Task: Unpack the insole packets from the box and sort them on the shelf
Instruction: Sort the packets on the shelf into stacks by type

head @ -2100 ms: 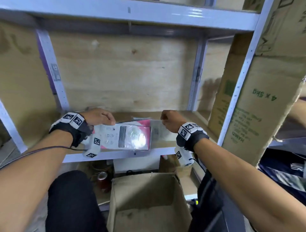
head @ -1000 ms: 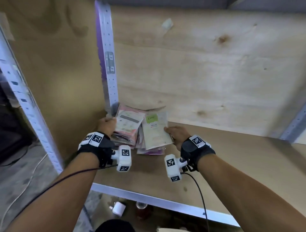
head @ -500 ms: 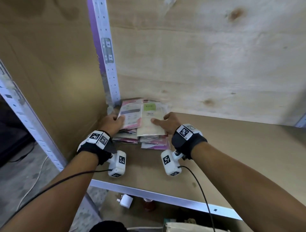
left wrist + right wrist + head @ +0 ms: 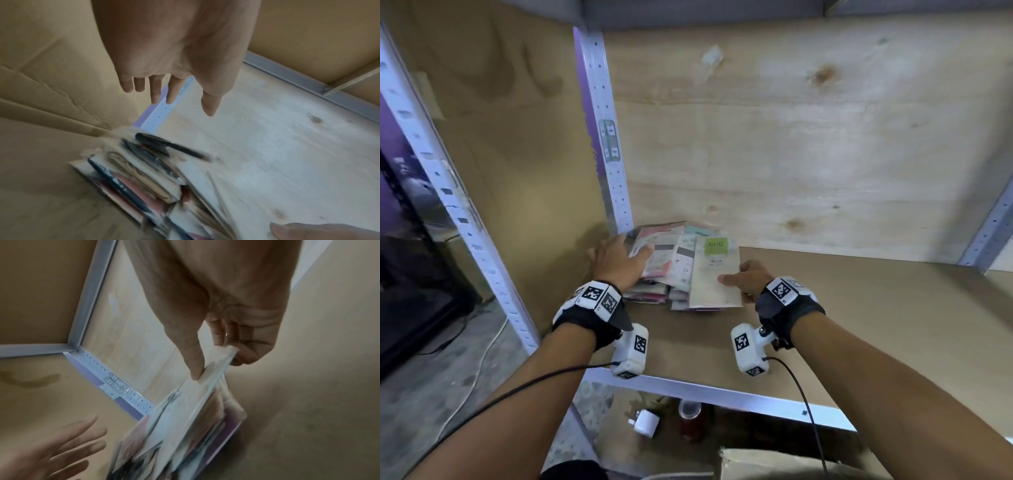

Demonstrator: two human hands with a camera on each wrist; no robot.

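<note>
A stack of insole packets (image 4: 671, 270) lies in the back left corner of the shelf board (image 4: 859, 325), blurred in the left wrist view (image 4: 156, 178). On top lies a pale packet with a green label (image 4: 717, 274). My right hand (image 4: 743, 279) pinches this packet's near right edge, thumb on top and fingers beneath (image 4: 216, 363). My left hand (image 4: 626, 257) hovers over the stack's left side with straight, spread fingers (image 4: 160, 94) and holds nothing.
A perforated metal upright (image 4: 606, 137) stands just behind the stack, with cardboard walls to the left and plywood behind. The shelf's front rail (image 4: 722, 390) runs below my wrists. Beneath it are a white plug (image 4: 645, 423), a red jar (image 4: 690, 421) and a cardboard box corner (image 4: 774, 462).
My left hand has come off the pink packets and opened above the stack. The right hand keeps its pinch on the green-labelled top packet, now nearer its right edge.
</note>
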